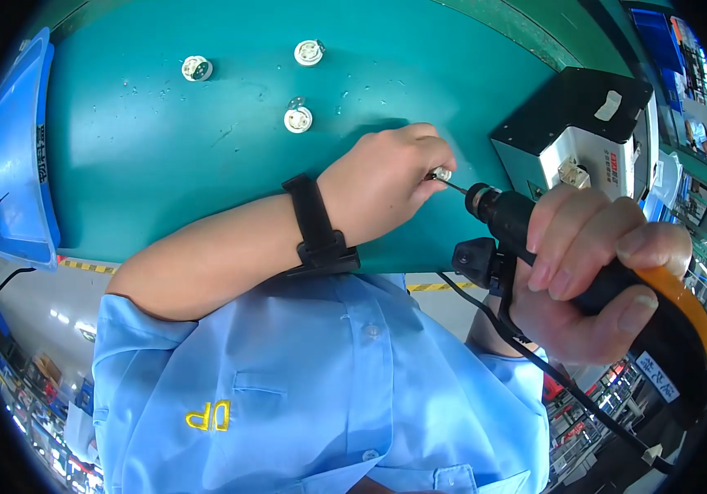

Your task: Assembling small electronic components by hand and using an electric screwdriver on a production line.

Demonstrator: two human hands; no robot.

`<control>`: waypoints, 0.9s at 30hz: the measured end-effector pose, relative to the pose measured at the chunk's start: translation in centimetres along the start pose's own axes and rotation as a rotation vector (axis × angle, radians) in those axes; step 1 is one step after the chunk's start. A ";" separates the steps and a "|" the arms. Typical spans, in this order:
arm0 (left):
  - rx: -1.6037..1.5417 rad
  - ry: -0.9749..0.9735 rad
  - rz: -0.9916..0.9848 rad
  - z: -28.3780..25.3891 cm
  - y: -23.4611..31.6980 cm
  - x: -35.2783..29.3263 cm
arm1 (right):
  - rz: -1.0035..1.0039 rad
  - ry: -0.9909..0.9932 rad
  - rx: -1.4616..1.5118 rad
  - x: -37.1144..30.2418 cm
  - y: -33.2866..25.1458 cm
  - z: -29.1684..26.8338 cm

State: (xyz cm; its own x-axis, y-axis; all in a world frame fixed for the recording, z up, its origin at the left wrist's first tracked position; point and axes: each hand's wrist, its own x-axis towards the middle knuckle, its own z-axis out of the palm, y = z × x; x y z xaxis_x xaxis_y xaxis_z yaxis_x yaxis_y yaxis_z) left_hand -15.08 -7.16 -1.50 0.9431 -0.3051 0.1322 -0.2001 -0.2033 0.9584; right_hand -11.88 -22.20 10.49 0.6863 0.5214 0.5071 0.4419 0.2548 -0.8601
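My left hand (390, 169) is closed, pinching a small white part (442, 174) between thumb and fingers; most of it is hidden by them. My right hand (576, 255) is wrapped round a black and orange electric screwdriver (511, 216). Its thin bit points left and its tip meets the white part, though the exact contact is too small to make out. Beyond my left hand, three round white fittings lie apart on the green tabletop (148, 165): one nearer fitting (297, 119), one behind it (309, 53) and one farther left (197, 68).
At the right stands a box-shaped device (588, 103) with a black top and pale front, close to the screwdriver. A blue plastic tray (20, 181) sits at the left edge. Small clear bits are scattered on the tabletop. A black cable (526, 354) runs below my right hand.
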 end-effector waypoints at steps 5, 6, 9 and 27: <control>-0.010 0.004 -0.015 0.0 0.1 -0.1 | -0.050 0.105 -0.074 -0.4 0.5 0.9; -0.019 -0.002 -0.027 -0.1 0.2 -0.1 | -0.039 0.195 -0.070 -0.6 0.3 1.3; -0.027 0.001 -0.019 0.3 0.0 0.0 | -0.051 0.429 -0.025 -1.3 -1.3 1.1; -0.026 -0.023 -0.099 0.7 0.0 0.5 | -0.199 0.515 -0.134 -4.8 -6.2 -8.1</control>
State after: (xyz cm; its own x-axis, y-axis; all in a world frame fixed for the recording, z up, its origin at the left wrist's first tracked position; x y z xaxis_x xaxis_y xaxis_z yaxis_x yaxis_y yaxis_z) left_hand -14.84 -7.94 -1.59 0.9515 -0.3061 0.0306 -0.0985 -0.2092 0.9729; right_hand -13.23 -32.85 13.87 0.7605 0.0005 0.6493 0.6381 0.1845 -0.7475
